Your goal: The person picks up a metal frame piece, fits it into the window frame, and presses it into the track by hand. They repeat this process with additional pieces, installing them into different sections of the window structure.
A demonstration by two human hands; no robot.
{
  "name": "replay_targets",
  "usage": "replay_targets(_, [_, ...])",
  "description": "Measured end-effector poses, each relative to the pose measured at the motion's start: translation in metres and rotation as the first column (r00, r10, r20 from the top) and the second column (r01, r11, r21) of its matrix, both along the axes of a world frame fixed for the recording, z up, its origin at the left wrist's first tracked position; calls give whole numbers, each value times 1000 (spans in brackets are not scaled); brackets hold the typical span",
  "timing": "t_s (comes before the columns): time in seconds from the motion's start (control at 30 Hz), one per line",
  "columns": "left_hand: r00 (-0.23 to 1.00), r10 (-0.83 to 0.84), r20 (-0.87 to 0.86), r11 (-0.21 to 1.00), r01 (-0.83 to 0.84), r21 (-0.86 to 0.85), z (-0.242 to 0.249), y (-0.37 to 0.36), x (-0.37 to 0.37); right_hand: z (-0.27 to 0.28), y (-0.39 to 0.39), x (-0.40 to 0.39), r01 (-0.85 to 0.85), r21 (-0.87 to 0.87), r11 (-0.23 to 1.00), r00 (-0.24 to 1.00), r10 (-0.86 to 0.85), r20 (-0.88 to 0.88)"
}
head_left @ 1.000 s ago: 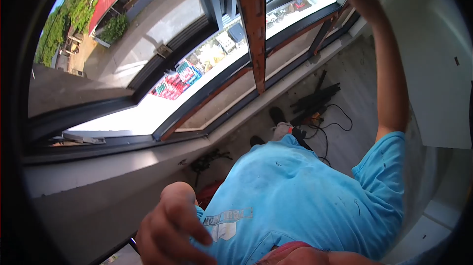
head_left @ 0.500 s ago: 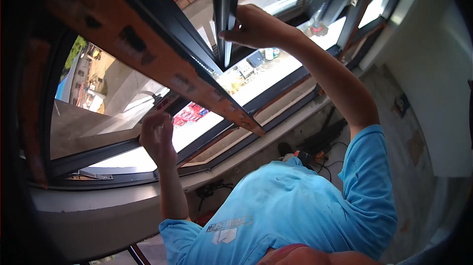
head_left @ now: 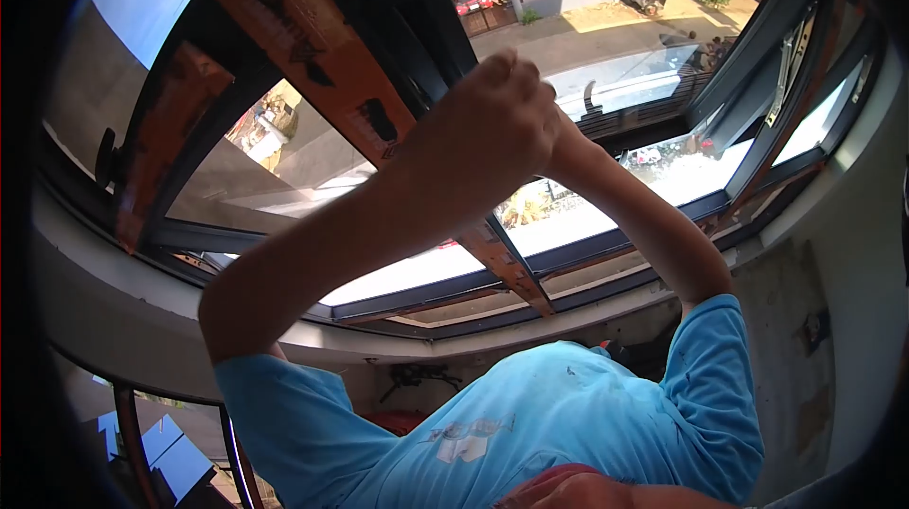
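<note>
Both hands have come together since the earlier frame: the left hand, lower and farther to the left before, now meets the right hand in front of the window. More of the street shows through the glass than it did then.

The left hand's fingers are curled in tight. The right hand is partly hidden behind it, so its fingers cannot be made out, and I cannot tell whether either hand holds anything. Both forearms are raised, bent at the elbows and reaching out of the blue shirt.

The window stands straight ahead, seen past the hands. A dark curved handle shows just to the right of the hands, and a metal arm runs along the right side of the window. To the left, an orange-brown post with dark patches slants down behind the left forearm to the lower frame. Farther left, another dark handle sits near a second brown post.

Below the frame runs a pale sill, with a dark tangled object beneath it.
</note>
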State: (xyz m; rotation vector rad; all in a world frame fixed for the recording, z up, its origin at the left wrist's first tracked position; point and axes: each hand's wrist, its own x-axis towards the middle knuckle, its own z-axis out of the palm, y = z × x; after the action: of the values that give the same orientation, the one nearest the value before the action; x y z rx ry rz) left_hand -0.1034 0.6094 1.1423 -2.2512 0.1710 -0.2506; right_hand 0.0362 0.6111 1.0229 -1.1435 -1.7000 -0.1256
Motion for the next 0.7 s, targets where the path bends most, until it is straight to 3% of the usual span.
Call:
replay_targets(0.03, [1000,4,-3,1000,-4,-1,3,4,5,-1,1,0,59,-15,998,991,-57,118])
replay_targets(0.07, [987,149,-67,989,-147,29,6,8,11,-2,4,1,121,-21,992,965,-113,235])
replay_targets(0.1, [949,291,-125,956,-284,69,7,10,14,-8,14,4,143,-146,979,957,-99,274])
replay_targets(0.13, [948,291,-129,956,-284,70,10,6,16,-9,12,4,142,-146,979,958,-99,270])
replay_targets(0.2, [881,425,-208,901,-391,187,16,1,20,-10,6,3,104,-197,975,992,-88,89])
replay_targets(0.23, [879,427,-213,901,-393,185,24,-3,26,-17,7,6,100,-201,974,993,-84,85])
replay_targets(0.3, [762,506,-405,853,-513,99,41,-5,40,-41,15,11,8,-75,997,998,-4,57])
replay_targets(0.4, [738,566,-368,823,-533,196,36,8,51,-84,29,15,75,-125,989,995,-67,70])
replay_targets(0.5, [733,571,-371,817,-550,170,36,6,49,-114,38,9,91,-90,992,996,-91,2])
replay_targets(0.57, [721,561,-407,824,-532,193,40,9,51,-124,44,6,55,-64,996,994,-61,-92])
replay_targets(0.63, [707,555,-438,829,-516,218,40,15,53,-125,46,13,45,-83,996,996,-51,-70])
replay_targets(0.7, [776,507,-375,862,-457,220,33,22,54,-122,44,19,39,-106,994,998,-44,-49])
